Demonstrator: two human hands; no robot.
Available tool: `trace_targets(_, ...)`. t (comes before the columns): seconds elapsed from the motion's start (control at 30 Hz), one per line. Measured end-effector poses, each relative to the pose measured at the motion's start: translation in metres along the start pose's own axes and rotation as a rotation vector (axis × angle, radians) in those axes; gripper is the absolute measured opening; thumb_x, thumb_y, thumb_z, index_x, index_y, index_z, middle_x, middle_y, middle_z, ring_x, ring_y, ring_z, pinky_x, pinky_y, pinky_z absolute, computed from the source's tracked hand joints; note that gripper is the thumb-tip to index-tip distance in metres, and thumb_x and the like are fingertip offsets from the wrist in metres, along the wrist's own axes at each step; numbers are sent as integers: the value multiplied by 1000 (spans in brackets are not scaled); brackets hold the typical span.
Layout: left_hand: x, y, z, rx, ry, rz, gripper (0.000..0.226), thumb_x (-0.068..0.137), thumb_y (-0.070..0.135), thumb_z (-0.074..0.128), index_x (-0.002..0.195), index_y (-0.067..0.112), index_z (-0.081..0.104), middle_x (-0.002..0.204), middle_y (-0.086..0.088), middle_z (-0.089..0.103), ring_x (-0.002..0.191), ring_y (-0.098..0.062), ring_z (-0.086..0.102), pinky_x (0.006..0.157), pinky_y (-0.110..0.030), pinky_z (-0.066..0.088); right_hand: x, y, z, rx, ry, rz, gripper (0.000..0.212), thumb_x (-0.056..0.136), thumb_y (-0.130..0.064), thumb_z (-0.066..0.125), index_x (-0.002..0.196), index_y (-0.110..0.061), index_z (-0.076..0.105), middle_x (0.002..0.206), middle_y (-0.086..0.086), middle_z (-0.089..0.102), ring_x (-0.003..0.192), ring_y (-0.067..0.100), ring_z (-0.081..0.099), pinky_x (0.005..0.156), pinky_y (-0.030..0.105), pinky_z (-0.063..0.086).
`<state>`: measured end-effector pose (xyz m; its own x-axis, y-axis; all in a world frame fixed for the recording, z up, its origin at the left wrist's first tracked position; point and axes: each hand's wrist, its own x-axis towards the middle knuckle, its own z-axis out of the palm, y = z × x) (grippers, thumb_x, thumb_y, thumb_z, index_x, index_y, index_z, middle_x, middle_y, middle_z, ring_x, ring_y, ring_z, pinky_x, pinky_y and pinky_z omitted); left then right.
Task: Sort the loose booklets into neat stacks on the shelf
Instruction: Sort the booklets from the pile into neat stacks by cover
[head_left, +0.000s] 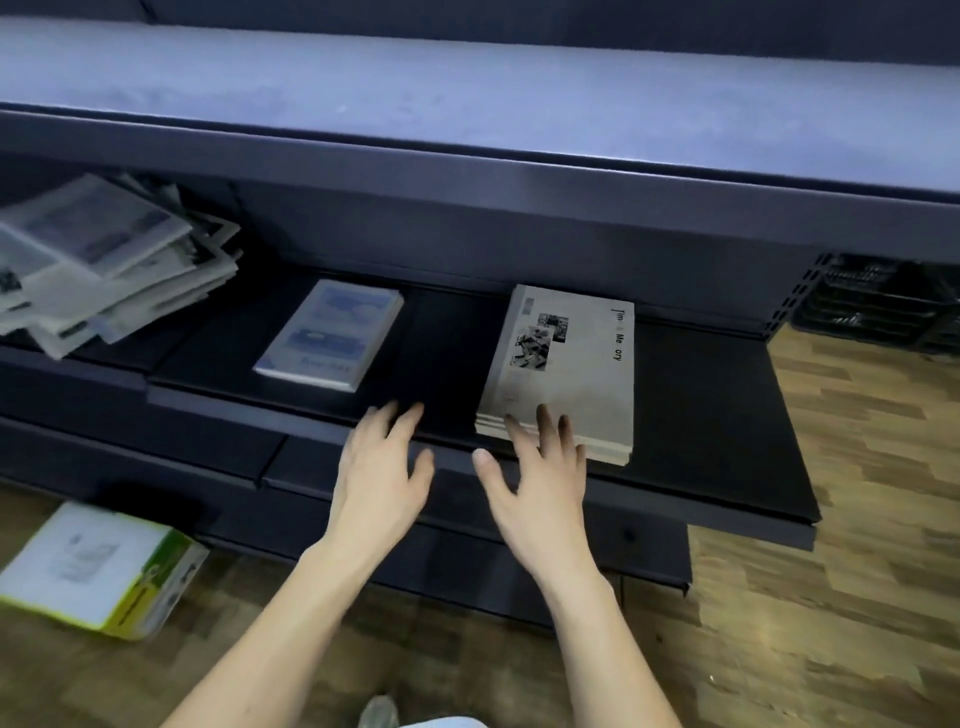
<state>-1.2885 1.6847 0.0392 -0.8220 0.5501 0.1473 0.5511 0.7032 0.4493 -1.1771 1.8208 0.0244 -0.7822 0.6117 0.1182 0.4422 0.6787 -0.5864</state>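
Note:
On the dark shelf (701, 415) lie two neat stacks of booklets: a beige stack (571, 358) with small photos on its cover at the right, and a blue-and-white stack (332, 332) in the middle. A messy heap of loose booklets (104, 260) sits at the shelf's far left. My right hand (535, 467) is spread open, its fingertips resting on the near edge of the beige stack. My left hand (384, 467) hovers open over the shelf's front edge, between the two stacks, holding nothing.
An upper shelf board (467, 104) overhangs the working shelf. A white and green box (98, 566) lies on the wooden floor (831, 597) at lower left. Dark stacked trays (872, 301) stand at the far right.

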Motion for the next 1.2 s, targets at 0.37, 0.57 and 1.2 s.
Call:
trace_targets(0.37, -26, -82, -47, -102, 62, -207, 51, 97, 33, 51, 146, 22, 43, 152, -5, 37, 143, -23, 27, 115, -48, 29, -16, -75, 43, 104, -126, -95, 60, 99, -59, 39, 154, -34, 32, 166, -2, 9, 153, 16, -6, 124, 42, -5)
trace_targets(0.57, -45, -167, -90, -163, 136, -343, 53, 97, 35, 52, 147, 21, 42, 154, -5, 36, 146, -23, 23, 118, -44, 25, -26, -141, 92, 81, -160, -109, 57, 101, -53, 41, 152, -29, 37, 166, 0, 14, 154, 20, 0, 124, 43, 0)
trace_targets(1.2, -23, -357, -205, -206, 304, -395, 48, 99, 32, 50, 146, 23, 44, 150, 1, 40, 144, -17, 27, 117, -41, 28, -7, -334, 206, 306, -159, -113, 47, 101, -36, 52, 147, -29, 45, 157, -14, 32, 145, 5, 28, 118, 39, 31)
